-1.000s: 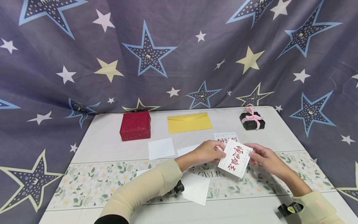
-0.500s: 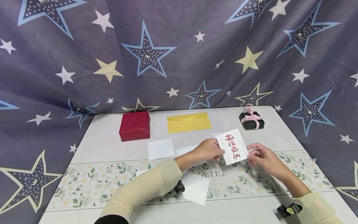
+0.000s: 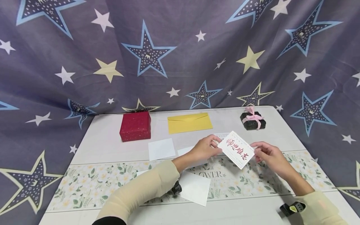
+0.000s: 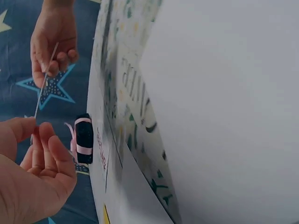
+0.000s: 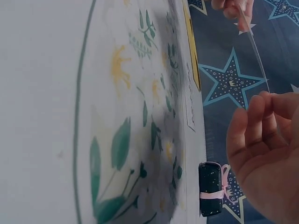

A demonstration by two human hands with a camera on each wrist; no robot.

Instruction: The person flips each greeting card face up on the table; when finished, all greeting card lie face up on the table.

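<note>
A white card (image 3: 235, 150) with large red handwritten-style characters is held tilted above the table, between both hands. My left hand (image 3: 203, 149) pinches its left corner between thumb and fingers. On the opposite corner, my right hand (image 3: 271, 157) pinches with thumb and index finger. Both wrist views show the card edge-on as a thin line, the left hand (image 4: 39, 168) at one end and the right hand (image 5: 271, 144) at the other. Behind the held card lies a second printed card (image 3: 220, 135), mostly covered in the head view.
A red box (image 3: 135, 126), a yellow envelope (image 3: 190, 123) and a black gift box (image 3: 254, 121) with pink ribbon stand along the back. White cards lie left of centre, one (image 3: 161, 149) behind the left sleeve and another (image 3: 195, 188) in front. A starred curtain (image 3: 180, 62) hangs behind.
The card has turned and shifted slightly right, so its characters now slant down to the right. The right fingers, loosely at its edge half a second ago, now pinch its corner.
</note>
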